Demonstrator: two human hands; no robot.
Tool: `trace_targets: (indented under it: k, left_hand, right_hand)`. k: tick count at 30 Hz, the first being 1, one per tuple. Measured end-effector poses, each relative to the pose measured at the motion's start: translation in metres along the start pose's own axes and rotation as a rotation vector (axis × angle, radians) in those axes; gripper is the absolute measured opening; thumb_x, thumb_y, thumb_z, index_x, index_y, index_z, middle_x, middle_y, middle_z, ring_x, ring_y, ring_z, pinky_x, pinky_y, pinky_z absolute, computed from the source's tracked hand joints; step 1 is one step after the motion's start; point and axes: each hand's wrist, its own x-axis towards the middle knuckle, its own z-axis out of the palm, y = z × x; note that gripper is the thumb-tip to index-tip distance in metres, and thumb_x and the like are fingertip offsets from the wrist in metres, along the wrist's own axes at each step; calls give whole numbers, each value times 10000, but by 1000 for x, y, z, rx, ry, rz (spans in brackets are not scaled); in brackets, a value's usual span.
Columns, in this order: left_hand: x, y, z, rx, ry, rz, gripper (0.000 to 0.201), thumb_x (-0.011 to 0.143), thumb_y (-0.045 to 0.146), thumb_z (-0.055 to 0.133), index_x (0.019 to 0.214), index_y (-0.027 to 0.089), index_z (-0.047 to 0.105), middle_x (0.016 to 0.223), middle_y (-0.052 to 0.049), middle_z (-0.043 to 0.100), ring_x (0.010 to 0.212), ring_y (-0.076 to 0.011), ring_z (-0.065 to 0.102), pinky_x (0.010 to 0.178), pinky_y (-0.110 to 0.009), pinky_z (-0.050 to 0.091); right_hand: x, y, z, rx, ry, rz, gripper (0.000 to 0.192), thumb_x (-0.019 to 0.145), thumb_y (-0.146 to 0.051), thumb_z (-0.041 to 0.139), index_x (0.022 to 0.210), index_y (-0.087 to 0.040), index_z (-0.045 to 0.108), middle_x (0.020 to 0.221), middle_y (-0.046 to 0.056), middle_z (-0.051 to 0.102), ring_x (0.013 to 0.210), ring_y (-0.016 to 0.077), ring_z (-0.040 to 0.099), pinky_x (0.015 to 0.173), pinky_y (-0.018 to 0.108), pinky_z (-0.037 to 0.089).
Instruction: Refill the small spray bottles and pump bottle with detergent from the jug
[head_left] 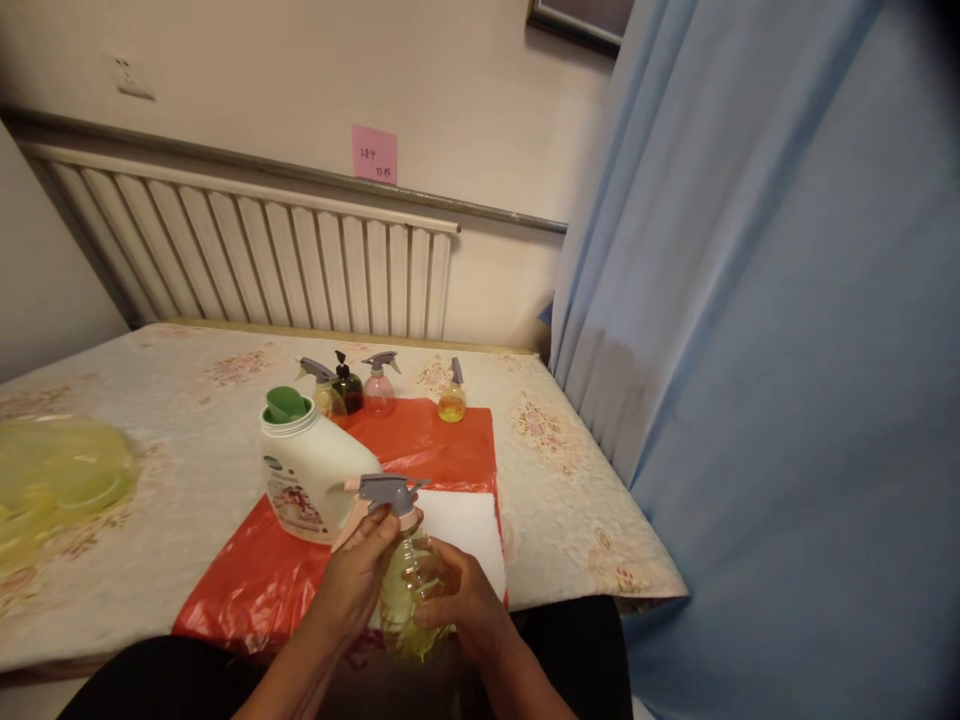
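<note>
A clear spray bottle [406,610] with yellowish liquid is held upright between my two hands, over the near edge of the bed. My left hand [358,570] closes on its grey and pink trigger head at the neck. Round the right side of the bottle's body, my right hand [469,600] has its fingers wrapped. Just behind and to the left stands a large white jug [311,480] with a green cup [286,404] in its mouth. Part of a white sheet [465,530] shows behind my right hand.
Red plastic sheeting [442,445] covers the middle of the bed [202,440]. Toward the back stand a pink spray bottle [379,392], a dark pump bottle [347,388] and two yellow spray bottles, one at right [451,402]. Yellow plastic [60,485] lies left; a blue curtain [735,350] hangs right.
</note>
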Motion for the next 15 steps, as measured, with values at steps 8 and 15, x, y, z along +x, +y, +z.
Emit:
trace_targets:
  k: [8,15]
  left_hand:
    - [-1,-7,-4,113,-65,84,464,679,500,861,958,174,683,862,-48,783,732,-216,729,650,-296,574]
    - [-2,-6,3,194,-60,138,429,687,414,860,1005,202,666,760,37,724,605,-143,654,577,-232,498]
  right_hand:
    - [1,0,-2,-20,-10,-10,731,481,-279,948,1170,-205,716,897,16,739,797,197,675,695,274,501]
    - [1,2,-4,-21,-29,-33,700,513,-287,941,1169,-217,707,902,3,733,757,180,675,713,280,515]
